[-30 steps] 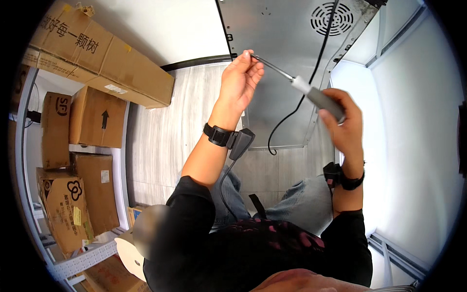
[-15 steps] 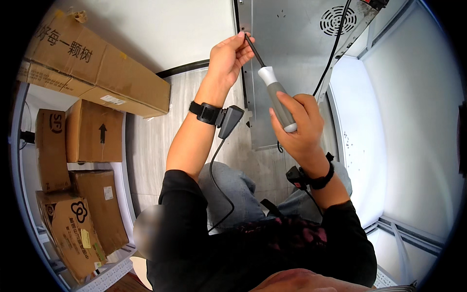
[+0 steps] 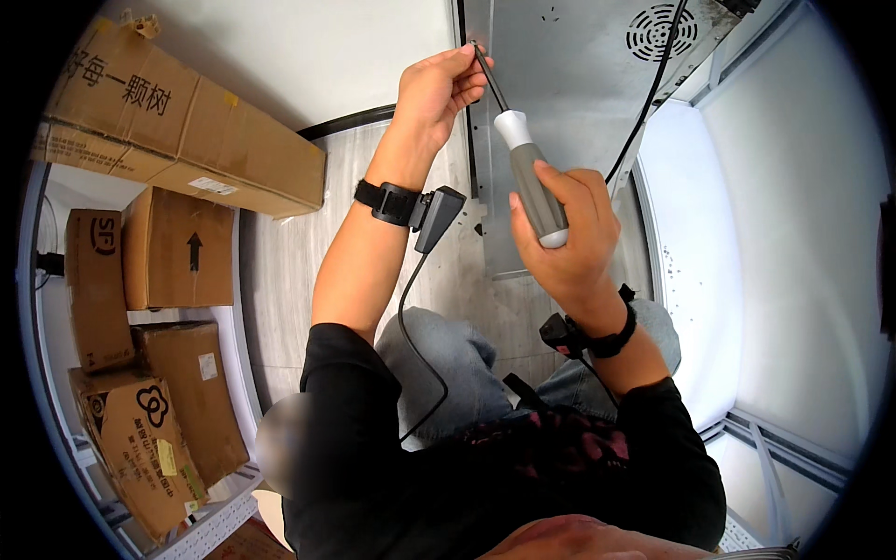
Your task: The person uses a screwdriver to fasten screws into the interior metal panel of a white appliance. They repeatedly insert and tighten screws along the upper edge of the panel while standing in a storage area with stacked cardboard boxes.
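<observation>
My right hand point(image 3: 581, 238) is closed round the grey-and-white handle of a screwdriver point(image 3: 536, 182). Its dark shaft slants up and to the left, toward the edge of a grey metal panel point(image 3: 569, 103). At the shaft's tip, the thumb and forefinger of my left hand point(image 3: 439, 93) are pinched together, while its other fingers curl loosely below. Whatever sits between those fingertips is too small and covered to make out. Both fingertips and screwdriver tip are close against the panel's left edge.
Round vent slots point(image 3: 661, 33) and a hanging black cable point(image 3: 644, 117) are on the panel's right side. A long cardboard box point(image 3: 252, 154) lies at the upper left, above shelved cartons point(image 3: 191, 247). A white lit wall point(image 3: 695, 252) stands at right. Thin cables trail from both wrist straps.
The view has shifted a little, with the panel displaced slightly up and right in it. Both hands stay at the screwdriver, which stands slightly steeper in the picture; the grips look the same.
</observation>
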`<action>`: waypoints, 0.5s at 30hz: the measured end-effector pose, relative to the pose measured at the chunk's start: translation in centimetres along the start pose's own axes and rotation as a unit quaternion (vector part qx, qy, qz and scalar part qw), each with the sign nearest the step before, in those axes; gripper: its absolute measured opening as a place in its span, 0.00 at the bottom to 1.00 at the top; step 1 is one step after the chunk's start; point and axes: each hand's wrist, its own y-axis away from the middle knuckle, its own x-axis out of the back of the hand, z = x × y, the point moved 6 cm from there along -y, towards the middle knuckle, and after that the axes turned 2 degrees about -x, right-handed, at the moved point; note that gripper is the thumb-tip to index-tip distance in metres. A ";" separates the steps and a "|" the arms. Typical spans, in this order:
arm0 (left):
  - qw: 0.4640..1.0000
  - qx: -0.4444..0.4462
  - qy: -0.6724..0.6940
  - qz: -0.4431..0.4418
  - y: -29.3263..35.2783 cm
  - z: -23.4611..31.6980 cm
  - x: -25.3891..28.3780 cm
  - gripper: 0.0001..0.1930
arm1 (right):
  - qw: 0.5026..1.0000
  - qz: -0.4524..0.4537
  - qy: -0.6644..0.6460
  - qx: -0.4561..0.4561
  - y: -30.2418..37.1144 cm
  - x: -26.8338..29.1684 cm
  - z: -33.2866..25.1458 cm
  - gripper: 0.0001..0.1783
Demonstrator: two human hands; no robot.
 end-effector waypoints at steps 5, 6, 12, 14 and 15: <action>0.999 0.010 -0.026 -0.035 0.3 0.4 0.0 0.12 | 0.999 0.036 -0.022 -0.007 0.0 -0.5 -0.2 0.23; 0.998 0.024 -0.015 -0.062 0.6 0.3 -0.3 0.12 | 0.998 0.050 -0.026 -0.007 0.1 -0.5 -0.1 0.23; 0.980 0.088 0.021 -0.177 2.6 0.9 -1.8 0.13 | 0.994 0.039 -0.034 -0.092 0.6 -0.5 -0.4 0.25; 0.981 0.086 0.031 -0.171 2.5 0.5 -1.7 0.13 | 0.993 0.019 -0.018 -0.113 -0.2 -0.3 -1.0 0.26; 0.981 0.095 0.053 -0.159 2.3 0.3 -1.6 0.11 | 0.992 0.009 -0.008 -0.123 -0.5 -0.1 -1.5 0.27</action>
